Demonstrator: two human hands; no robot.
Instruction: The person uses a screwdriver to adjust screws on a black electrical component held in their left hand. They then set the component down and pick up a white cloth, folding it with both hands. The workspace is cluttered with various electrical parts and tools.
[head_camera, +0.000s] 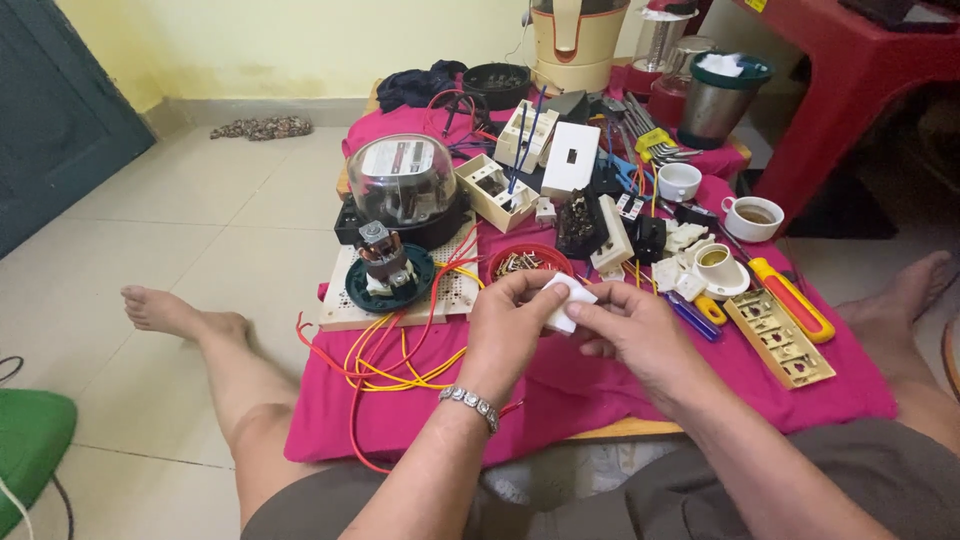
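Both of my hands hold one small white plastic electrical part over a low table draped in a pink cloth. My left hand, with a metal bracelet on its wrist, pinches the part from the left. My right hand grips it from the right with thumb and fingers. Just behind the hands sits a red bowl of screws. A bundle of red and yellow wires lies to the left of my left hand.
On the cloth stand a perforated white board with a green motor base, a domed electric meter, white switch boxes, a red-and-yellow screwdriver, a brass terminal strip and cups. A blender and red table stand behind.
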